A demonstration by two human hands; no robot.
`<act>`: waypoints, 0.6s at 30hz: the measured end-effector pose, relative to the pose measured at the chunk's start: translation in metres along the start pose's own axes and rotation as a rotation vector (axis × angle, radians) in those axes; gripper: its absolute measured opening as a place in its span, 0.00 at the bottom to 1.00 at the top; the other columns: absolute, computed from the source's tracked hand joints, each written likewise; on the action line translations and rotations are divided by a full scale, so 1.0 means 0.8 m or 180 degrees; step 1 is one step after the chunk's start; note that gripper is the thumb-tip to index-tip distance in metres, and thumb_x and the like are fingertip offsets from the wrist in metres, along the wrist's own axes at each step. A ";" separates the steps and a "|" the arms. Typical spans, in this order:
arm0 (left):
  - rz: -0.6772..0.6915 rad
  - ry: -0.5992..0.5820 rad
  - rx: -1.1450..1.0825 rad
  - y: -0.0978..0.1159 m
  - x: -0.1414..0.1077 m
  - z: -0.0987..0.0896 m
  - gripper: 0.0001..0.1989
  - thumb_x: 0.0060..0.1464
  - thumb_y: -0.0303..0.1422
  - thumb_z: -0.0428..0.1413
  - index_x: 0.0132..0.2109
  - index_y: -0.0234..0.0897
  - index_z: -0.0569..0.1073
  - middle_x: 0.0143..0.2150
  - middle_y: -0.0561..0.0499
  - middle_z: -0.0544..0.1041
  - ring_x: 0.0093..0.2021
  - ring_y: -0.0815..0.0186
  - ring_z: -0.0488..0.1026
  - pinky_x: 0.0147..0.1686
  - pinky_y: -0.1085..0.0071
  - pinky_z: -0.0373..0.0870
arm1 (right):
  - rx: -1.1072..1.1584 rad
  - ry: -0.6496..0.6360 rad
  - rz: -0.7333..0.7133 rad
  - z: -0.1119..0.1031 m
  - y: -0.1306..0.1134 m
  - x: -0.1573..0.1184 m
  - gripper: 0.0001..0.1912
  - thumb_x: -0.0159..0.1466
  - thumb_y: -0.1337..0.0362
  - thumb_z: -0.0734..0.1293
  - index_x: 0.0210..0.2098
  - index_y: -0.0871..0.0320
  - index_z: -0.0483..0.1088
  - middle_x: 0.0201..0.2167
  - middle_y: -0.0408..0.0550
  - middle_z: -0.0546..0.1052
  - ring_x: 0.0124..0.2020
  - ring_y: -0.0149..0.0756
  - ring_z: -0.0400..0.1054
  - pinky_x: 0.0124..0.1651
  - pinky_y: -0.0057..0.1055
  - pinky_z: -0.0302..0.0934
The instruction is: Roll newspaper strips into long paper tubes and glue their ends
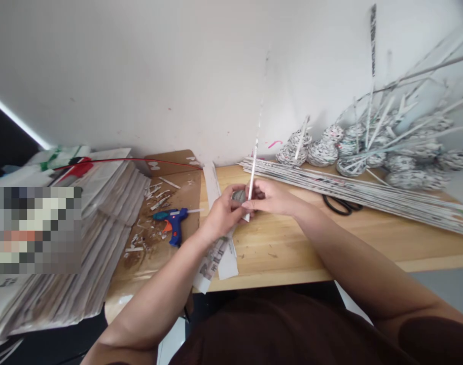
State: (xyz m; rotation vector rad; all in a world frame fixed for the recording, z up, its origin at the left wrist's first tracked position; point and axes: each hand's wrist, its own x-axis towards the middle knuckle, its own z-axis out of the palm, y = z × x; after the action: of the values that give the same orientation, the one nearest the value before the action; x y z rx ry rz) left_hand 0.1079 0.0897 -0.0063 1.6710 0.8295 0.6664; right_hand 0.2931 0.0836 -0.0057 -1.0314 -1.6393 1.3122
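Both hands meet above the wooden table, in the middle of the view. My left hand point(221, 213) is closed around a small greyish rounded piece point(238, 195), mostly hidden by the fingers; I cannot make out its exact kind. Close beside it, my right hand point(271, 196) pinches a thin rolled newspaper tube point(255, 152) near its lower end. The tube stands nearly upright, leaning slightly right, its top faint against the white wall. Below my left hand lie a printed newspaper strip point(214, 261) and a long white strip point(228, 268).
Left on a brown board sit a blue glue gun point(175, 225) and paper scraps point(155, 197), beside a tall newspaper stack point(105, 238). Toward the right lie a bundle of paper tubes point(330, 185), black-handled scissors point(341, 205) and several woven paper gourd shapes point(322, 149) along the wall.
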 end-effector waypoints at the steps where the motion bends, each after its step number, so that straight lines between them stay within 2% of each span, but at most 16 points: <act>1: 0.0070 0.0058 0.0228 0.001 -0.001 0.000 0.30 0.54 0.37 0.57 0.61 0.37 0.57 0.31 0.49 0.80 0.29 0.63 0.77 0.30 0.70 0.72 | 0.0060 -0.0061 0.0054 0.003 0.000 0.000 0.15 0.56 0.61 0.72 0.36 0.58 0.63 0.28 0.42 0.73 0.28 0.32 0.72 0.32 0.32 0.67; 4: 0.0260 0.0193 0.0971 0.007 -0.006 -0.003 0.30 0.53 0.34 0.56 0.62 0.39 0.59 0.29 0.52 0.80 0.27 0.65 0.76 0.33 0.71 0.70 | -0.0034 -0.0008 0.0032 0.009 -0.001 0.000 0.13 0.55 0.63 0.72 0.33 0.58 0.64 0.25 0.40 0.72 0.27 0.31 0.70 0.31 0.30 0.65; 6: 0.0312 0.0154 0.1325 0.012 -0.013 -0.011 0.29 0.51 0.34 0.58 0.60 0.39 0.64 0.28 0.53 0.80 0.28 0.65 0.76 0.34 0.71 0.68 | -0.0173 0.0115 -0.0075 0.012 -0.003 0.000 0.13 0.54 0.64 0.72 0.32 0.58 0.64 0.25 0.40 0.72 0.26 0.29 0.69 0.31 0.27 0.63; 8: 0.0241 0.0100 0.1560 0.019 -0.022 -0.028 0.25 0.50 0.37 0.59 0.56 0.39 0.70 0.29 0.52 0.80 0.28 0.64 0.76 0.34 0.71 0.68 | -0.0173 0.0251 -0.0121 0.014 -0.005 0.000 0.13 0.54 0.62 0.72 0.33 0.58 0.64 0.25 0.40 0.72 0.25 0.28 0.68 0.28 0.26 0.62; 10: 0.0095 0.0321 0.1844 0.027 -0.035 -0.056 0.19 0.51 0.40 0.59 0.50 0.39 0.75 0.31 0.50 0.80 0.29 0.63 0.76 0.34 0.70 0.68 | -0.0110 0.0376 -0.0050 0.016 -0.007 0.001 0.13 0.55 0.61 0.72 0.33 0.58 0.64 0.22 0.40 0.72 0.21 0.27 0.67 0.23 0.23 0.59; 12: 0.0005 0.0914 0.2314 0.037 -0.054 -0.089 0.17 0.51 0.42 0.58 0.46 0.38 0.78 0.35 0.47 0.81 0.34 0.60 0.76 0.38 0.68 0.68 | -0.0025 0.0542 0.0062 0.020 -0.008 0.002 0.14 0.54 0.60 0.72 0.33 0.58 0.64 0.20 0.40 0.72 0.19 0.27 0.66 0.18 0.21 0.55; 15: 0.0189 0.2357 0.2903 0.052 -0.090 -0.126 0.15 0.54 0.41 0.56 0.45 0.40 0.78 0.46 0.44 0.79 0.47 0.54 0.74 0.49 0.62 0.65 | 0.0265 0.0890 0.0082 0.029 -0.007 0.005 0.16 0.52 0.60 0.73 0.33 0.57 0.63 0.20 0.40 0.73 0.18 0.28 0.66 0.16 0.21 0.55; 16: 0.0291 0.2716 0.2902 0.055 -0.102 -0.128 0.15 0.55 0.42 0.55 0.44 0.40 0.78 0.48 0.44 0.78 0.51 0.53 0.72 0.51 0.61 0.64 | 0.0373 0.1003 0.0039 0.032 -0.007 0.006 0.17 0.52 0.59 0.73 0.32 0.57 0.62 0.20 0.40 0.73 0.18 0.28 0.67 0.16 0.21 0.56; 17: 0.0349 0.2891 0.2675 0.057 -0.113 -0.125 0.15 0.56 0.43 0.54 0.41 0.40 0.79 0.46 0.44 0.78 0.50 0.54 0.72 0.51 0.62 0.64 | 0.0470 0.1099 -0.0021 0.036 -0.006 0.007 0.17 0.51 0.59 0.74 0.32 0.57 0.62 0.20 0.40 0.73 0.18 0.28 0.67 0.17 0.22 0.57; 18: 0.0322 0.2908 0.2196 0.056 -0.123 -0.114 0.16 0.57 0.43 0.52 0.38 0.39 0.79 0.41 0.45 0.79 0.45 0.57 0.74 0.48 0.63 0.67 | 0.0550 0.1178 -0.0089 0.040 -0.005 0.008 0.17 0.51 0.58 0.74 0.31 0.57 0.62 0.19 0.39 0.73 0.18 0.28 0.67 0.17 0.22 0.58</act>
State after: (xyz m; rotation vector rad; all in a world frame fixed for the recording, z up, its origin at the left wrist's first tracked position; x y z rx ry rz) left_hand -0.0141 0.0566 0.0576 2.0104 1.7767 1.3666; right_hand 0.2608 0.0775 -0.0067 -1.0681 -1.2376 1.1418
